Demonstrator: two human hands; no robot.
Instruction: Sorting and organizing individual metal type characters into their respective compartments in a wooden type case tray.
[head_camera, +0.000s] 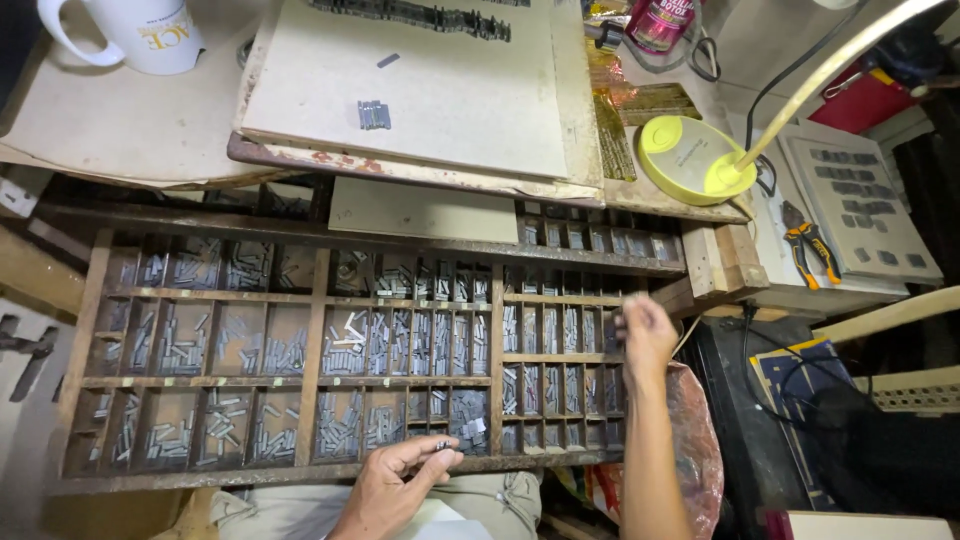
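Note:
A wooden type case with many small compartments of grey metal type pieces lies in front of me. My left hand rests at the case's near edge, fingers closed on a few small metal type pieces. My right hand reaches over the right end of the case, fingers curled above the small right-hand compartments; whether it holds a piece I cannot tell.
Above the case lies a grey board with a small stack of type and a row of set type. A white mug stands top left. A yellow lamp base and orange-handled pliers sit at right.

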